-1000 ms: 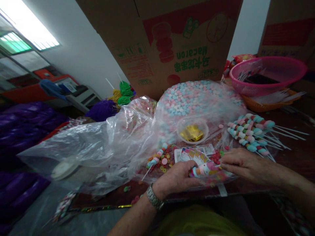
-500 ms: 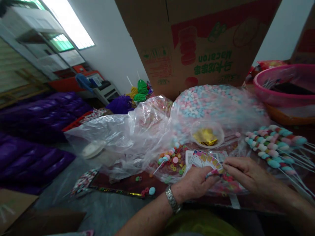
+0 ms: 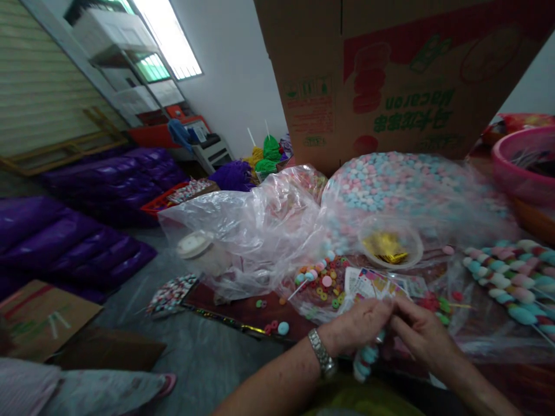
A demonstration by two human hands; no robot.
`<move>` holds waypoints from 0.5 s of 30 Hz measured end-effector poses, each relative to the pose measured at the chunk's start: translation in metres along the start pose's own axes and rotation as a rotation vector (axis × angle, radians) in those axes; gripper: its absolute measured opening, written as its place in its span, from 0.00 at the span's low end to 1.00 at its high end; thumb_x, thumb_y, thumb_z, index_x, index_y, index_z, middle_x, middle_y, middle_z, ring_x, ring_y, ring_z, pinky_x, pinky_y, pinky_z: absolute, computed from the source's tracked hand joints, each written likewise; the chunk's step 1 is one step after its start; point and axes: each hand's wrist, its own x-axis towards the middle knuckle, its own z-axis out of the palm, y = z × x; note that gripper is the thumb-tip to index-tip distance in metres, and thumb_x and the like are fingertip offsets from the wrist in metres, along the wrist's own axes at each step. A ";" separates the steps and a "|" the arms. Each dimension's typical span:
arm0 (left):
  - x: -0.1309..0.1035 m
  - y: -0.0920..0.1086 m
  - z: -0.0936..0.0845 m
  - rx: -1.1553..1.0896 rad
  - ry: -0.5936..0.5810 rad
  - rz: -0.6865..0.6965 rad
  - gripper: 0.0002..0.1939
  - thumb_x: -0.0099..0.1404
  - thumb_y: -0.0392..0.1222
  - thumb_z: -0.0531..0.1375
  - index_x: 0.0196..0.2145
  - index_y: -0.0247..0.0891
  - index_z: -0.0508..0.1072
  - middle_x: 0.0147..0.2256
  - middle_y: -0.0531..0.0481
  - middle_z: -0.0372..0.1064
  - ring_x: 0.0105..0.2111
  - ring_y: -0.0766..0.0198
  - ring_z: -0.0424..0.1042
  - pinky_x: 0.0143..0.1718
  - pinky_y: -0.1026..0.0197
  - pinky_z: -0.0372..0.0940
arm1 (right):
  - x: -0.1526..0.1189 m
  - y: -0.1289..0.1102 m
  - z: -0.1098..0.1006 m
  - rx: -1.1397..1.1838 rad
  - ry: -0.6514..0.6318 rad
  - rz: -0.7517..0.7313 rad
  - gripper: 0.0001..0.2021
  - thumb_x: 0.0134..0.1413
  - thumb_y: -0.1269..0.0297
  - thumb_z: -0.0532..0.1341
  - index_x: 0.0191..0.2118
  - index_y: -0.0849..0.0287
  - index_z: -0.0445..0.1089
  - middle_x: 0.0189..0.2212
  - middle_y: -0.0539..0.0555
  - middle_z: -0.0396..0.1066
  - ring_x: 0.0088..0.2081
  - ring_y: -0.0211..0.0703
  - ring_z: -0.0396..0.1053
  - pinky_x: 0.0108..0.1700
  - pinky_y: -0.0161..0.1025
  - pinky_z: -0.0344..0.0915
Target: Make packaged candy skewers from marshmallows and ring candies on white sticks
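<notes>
My left hand, with a metal watch at the wrist, is closed round a marshmallow candy skewer. The skewer's blue, white and red pieces hang down below the fingers, near my lap. Pressed against it from the right is my right hand, its fingers pinched together. Whatever lies between those fingertips is hidden. Just beyond the hands, printed cards lie on the table. A clear plastic tub with gold ties stands behind them. Finished-looking candy skewers are stacked to the right.
A large clear bag of pastel marshmallows fills the back, before a tall cardboard box. Ring candies and one short skewer lie left of the cards. A pink basin stands right. Another person's leg shows lower left.
My hands have drawn together and nearer to me, and the candy skewer now hangs in sight below the left one. The view has swung left, bringing in a person's leg.
</notes>
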 end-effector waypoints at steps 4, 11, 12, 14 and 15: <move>-0.009 -0.005 -0.010 -0.037 -0.179 0.002 0.16 0.61 0.54 0.53 0.38 0.40 0.63 0.27 0.56 0.61 0.21 0.72 0.60 0.20 0.71 0.55 | 0.000 -0.003 -0.002 0.014 0.072 0.079 0.15 0.54 0.51 0.54 0.27 0.58 0.63 0.17 0.46 0.62 0.18 0.35 0.59 0.20 0.33 0.57; -0.004 0.013 -0.019 0.317 -0.090 0.091 0.12 0.65 0.45 0.49 0.29 0.37 0.66 0.23 0.57 0.60 0.24 0.70 0.60 0.26 0.68 0.58 | 0.015 -0.021 -0.015 -0.247 0.291 -0.120 0.13 0.57 0.58 0.51 0.26 0.58 0.62 0.17 0.48 0.61 0.20 0.37 0.60 0.22 0.34 0.59; -0.004 0.013 -0.019 0.304 -0.091 0.029 0.12 0.66 0.45 0.49 0.30 0.37 0.67 0.23 0.57 0.60 0.23 0.70 0.61 0.24 0.68 0.58 | 0.015 -0.025 -0.019 -0.287 0.368 -0.178 0.12 0.58 0.59 0.50 0.27 0.58 0.63 0.18 0.49 0.63 0.20 0.38 0.61 0.22 0.34 0.59; -0.006 0.009 -0.019 0.301 -0.043 -0.014 0.12 0.66 0.45 0.50 0.35 0.36 0.68 0.27 0.54 0.65 0.25 0.69 0.65 0.26 0.66 0.62 | 0.011 -0.030 -0.027 -0.497 0.392 -0.401 0.10 0.58 0.64 0.50 0.35 0.60 0.66 0.26 0.54 0.70 0.28 0.43 0.68 0.30 0.38 0.65; -0.006 0.006 -0.018 0.315 0.001 0.010 0.11 0.66 0.44 0.51 0.39 0.35 0.68 0.32 0.52 0.67 0.28 0.67 0.67 0.29 0.63 0.65 | 0.008 -0.030 -0.030 -0.657 0.313 -0.545 0.10 0.57 0.67 0.50 0.41 0.59 0.66 0.35 0.58 0.72 0.37 0.47 0.69 0.38 0.43 0.65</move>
